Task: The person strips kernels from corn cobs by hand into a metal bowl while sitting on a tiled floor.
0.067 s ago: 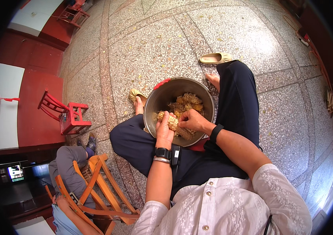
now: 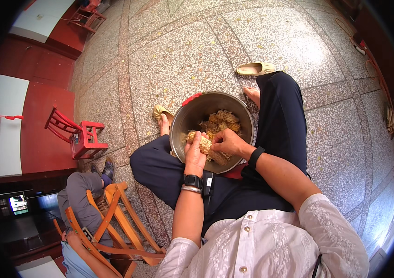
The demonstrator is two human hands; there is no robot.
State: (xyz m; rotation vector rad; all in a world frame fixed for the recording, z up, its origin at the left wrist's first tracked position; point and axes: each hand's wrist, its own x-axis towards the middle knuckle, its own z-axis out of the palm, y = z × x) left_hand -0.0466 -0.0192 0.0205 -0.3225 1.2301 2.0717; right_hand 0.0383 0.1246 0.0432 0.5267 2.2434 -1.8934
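My left hand point(image 2: 194, 153) is wrapped round a pale yellow corn cob point(image 2: 205, 144), held over a wide steel pot point(image 2: 181, 120) between my legs. My right hand point(image 2: 228, 142) is beside it, its thumb and forefinger pinched at the cob's right side. Inside the pot lie several corn cobs point(image 2: 224, 117), some yellow and some brownish, with loose kernels among them. The pot has a red patch on its far rim.
Loose yellow slippers point(image 2: 255, 69) point(image 2: 160, 112) lie by my bare feet. A red chair point(image 2: 88, 141) stands to the left. A wooden chair point(image 2: 113, 208) is at lower left, with another person's grey-trousered leg point(image 2: 81, 194) beside it. A red piece of furniture point(image 2: 85, 18) stands farther back.
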